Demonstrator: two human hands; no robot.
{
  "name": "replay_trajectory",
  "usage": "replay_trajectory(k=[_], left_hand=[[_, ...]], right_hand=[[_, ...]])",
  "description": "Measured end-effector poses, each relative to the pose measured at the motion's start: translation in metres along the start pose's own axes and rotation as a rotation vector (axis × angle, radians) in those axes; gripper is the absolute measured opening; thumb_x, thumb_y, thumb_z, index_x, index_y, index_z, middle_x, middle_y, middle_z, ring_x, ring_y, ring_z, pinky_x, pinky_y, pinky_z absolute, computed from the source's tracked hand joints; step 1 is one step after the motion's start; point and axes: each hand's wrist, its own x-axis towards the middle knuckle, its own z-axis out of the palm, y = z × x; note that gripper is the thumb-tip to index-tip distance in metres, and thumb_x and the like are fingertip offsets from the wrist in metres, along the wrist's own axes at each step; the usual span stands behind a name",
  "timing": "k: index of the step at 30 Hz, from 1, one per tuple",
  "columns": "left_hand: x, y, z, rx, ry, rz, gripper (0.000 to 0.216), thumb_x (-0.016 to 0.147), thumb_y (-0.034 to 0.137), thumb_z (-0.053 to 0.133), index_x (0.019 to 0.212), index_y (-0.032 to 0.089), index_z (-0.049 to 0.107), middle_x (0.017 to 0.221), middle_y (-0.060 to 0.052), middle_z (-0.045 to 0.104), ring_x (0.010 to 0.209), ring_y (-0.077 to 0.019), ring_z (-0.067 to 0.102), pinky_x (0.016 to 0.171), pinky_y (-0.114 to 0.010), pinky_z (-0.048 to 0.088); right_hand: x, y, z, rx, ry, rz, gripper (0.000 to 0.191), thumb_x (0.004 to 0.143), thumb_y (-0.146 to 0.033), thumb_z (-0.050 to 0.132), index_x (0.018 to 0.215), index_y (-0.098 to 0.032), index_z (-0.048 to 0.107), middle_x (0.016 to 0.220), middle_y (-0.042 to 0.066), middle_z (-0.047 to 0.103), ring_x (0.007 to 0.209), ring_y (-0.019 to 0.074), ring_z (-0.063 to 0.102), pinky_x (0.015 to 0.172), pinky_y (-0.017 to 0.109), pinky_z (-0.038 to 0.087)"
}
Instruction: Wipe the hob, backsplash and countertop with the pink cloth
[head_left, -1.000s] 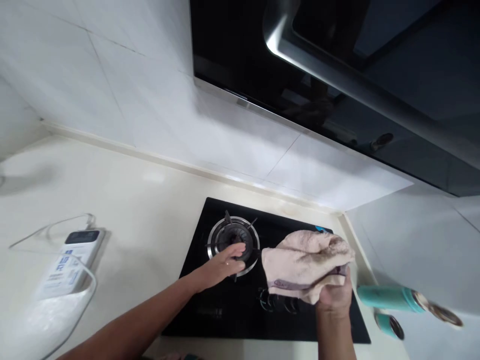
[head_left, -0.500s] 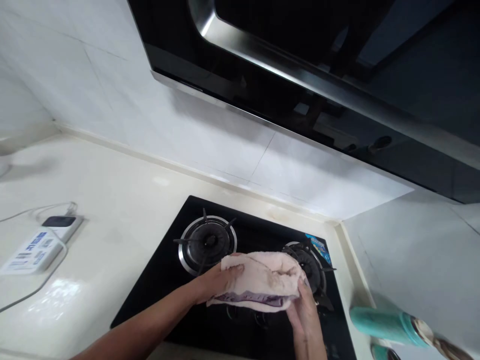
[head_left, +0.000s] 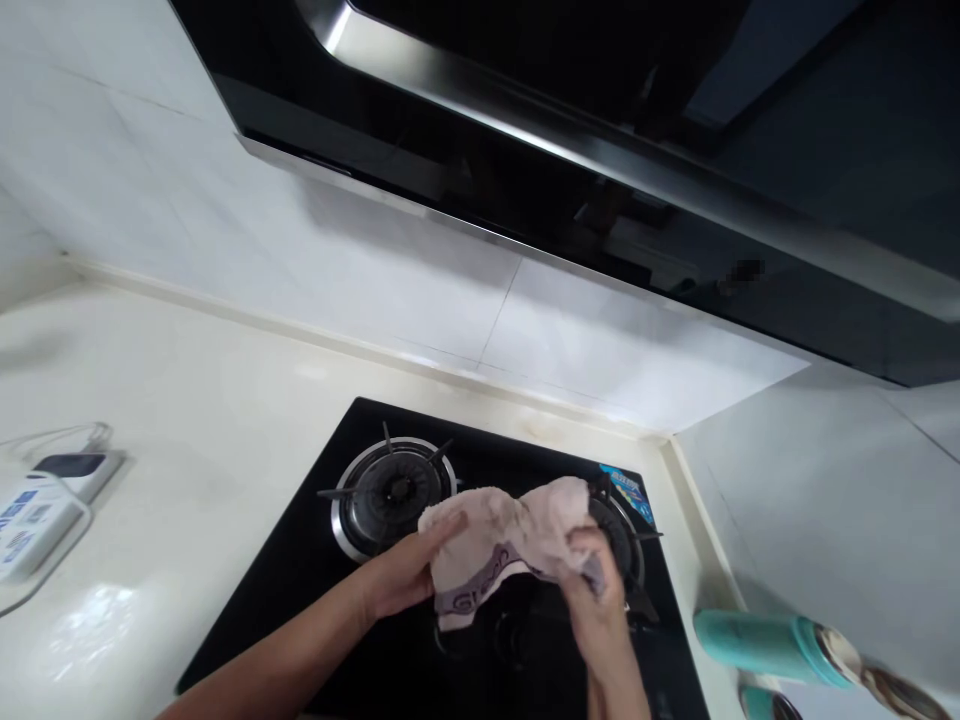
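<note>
Cloth (head_left: 487,535) was held stretched over the stove (head_left: 292,565), partly hiding the right burner (head_left: 621,535), left hand (head_left: 401,575) grasping its left edge, right hand (head_left: 600,605) its bunched right end, wide counter (head_left: 210,400) leftward, bottle (head_left: 757,642) beyond stove's right edge.

A pale counter (head_left: 202,430) is carrying a black two-burner stove (head_left: 480,670), with a white device (head_left: 45,515) and a cable (head_left: 89,515) lying to the left and a turquoise bottle (head_left: 757,642) resting near the stove's right edge.
</note>
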Motion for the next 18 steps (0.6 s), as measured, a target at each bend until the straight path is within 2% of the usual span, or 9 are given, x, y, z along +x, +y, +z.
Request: replay_trajectory(k=[2,5,7,9,11,13,14,16,18], left_hand=[[0.006,0.001,0.007,-0.107,-0.105,0.002,0.079,0.094,0.071,0.065,0.151,0.017,0.059,0.154,-0.016,0.064,0.147,-0.0347,0.057,0.129,-0.051,0.038],[0.012,0.000,0.009,-0.221,-0.172,0.068,0.083,0.093,0.078,0.060,0.155,0.024,0.054,0.151,-0.015,0.066,0.144,-0.0336,0.060,0.127,-0.050,0.042],[0.013,-0.002,0.005,-0.237,-0.136,0.089,0.082,0.090,0.078,0.064,0.152,0.024,0.058,0.143,-0.014,0.071,0.136,-0.0321,0.065,0.121,-0.047,0.048],[0.014,-0.003,-0.001,-0.209,-0.061,0.061,0.072,0.088,0.065,0.077,0.142,0.019,0.066,0.132,-0.014,0.076,0.128,-0.0306,0.070,0.115,-0.043,0.053],[0.015,-0.004,-0.005,-0.183,0.018,0.038,0.064,0.080,0.046,0.088,0.133,0.015,0.071,0.122,-0.014,0.079,0.123,-0.0310,0.072,0.111,-0.041,0.056],[0.016,-0.002,-0.005,-0.165,0.075,0.040,0.069,0.071,0.040,0.092,0.131,0.012,0.072,0.118,-0.016,0.080,0.121,-0.0340,0.073,0.109,-0.044,0.058],[0.016,0.000,-0.003,-0.137,0.099,0.052,0.074,0.067,0.040,0.093,0.131,0.011,0.071,0.118,-0.017,0.080,0.119,-0.0353,0.074,0.107,-0.045,0.059],[0.016,0.003,0.004,0.002,0.130,0.116,0.079,0.068,0.044,0.093,0.136,0.012,0.069,0.124,-0.017,0.078,0.119,-0.0358,0.073,0.107,-0.046,0.059],[0.014,0.005,0.015,0.261,0.091,0.225,0.082,0.076,0.046,0.089,0.148,0.017,0.062,0.142,-0.016,0.071,0.130,-0.0353,0.067,0.113,-0.045,0.055]], right_hand=[[-0.007,-0.014,0.019,-0.220,-0.234,-0.092,0.014,0.083,-0.033,0.079,0.096,-0.032,0.074,0.115,0.003,0.072,0.111,0.0266,0.067,0.101,0.041,0.055],[-0.015,-0.028,0.037,-0.394,-0.608,-0.127,0.036,0.078,-0.026,0.081,0.112,-0.037,0.077,0.137,0.003,0.070,0.140,0.0321,0.053,0.121,0.052,0.043],[-0.018,-0.030,0.036,-0.395,-0.686,-0.107,0.045,0.079,-0.028,0.081,0.122,-0.040,0.076,0.138,0.002,0.071,0.143,0.0320,0.052,0.122,0.053,0.041],[-0.018,-0.027,0.025,-0.344,-0.596,-0.087,0.034,0.087,-0.035,0.077,0.121,-0.039,0.077,0.127,0.003,0.076,0.133,0.0309,0.060,0.118,0.051,0.046],[-0.015,-0.022,0.012,-0.303,-0.378,-0.055,0.021,0.095,-0.045,0.071,0.111,-0.036,0.080,0.115,0.005,0.078,0.120,0.0297,0.067,0.110,0.046,0.052],[-0.010,-0.017,0.000,-0.279,-0.134,0.015,0.030,0.100,-0.054,0.065,0.114,-0.032,0.079,0.112,0.007,0.078,0.114,0.0283,0.070,0.105,0.042,0.055],[-0.007,-0.014,-0.003,-0.263,-0.053,0.057,0.038,0.101,-0.058,0.064,0.120,-0.030,0.078,0.113,0.008,0.077,0.113,0.0278,0.070,0.103,0.040,0.055],[-0.005,-0.008,-0.002,-0.205,-0.030,0.134,0.053,0.101,-0.063,0.063,0.139,-0.027,0.070,0.122,0.010,0.075,0.117,0.0269,0.069,0.104,0.039,0.056],[-0.007,-0.002,0.008,-0.108,-0.135,0.174,0.065,0.099,-0.063,0.068,0.153,-0.029,0.058,0.134,0.010,0.071,0.124,0.0264,0.067,0.106,0.039,0.056]])
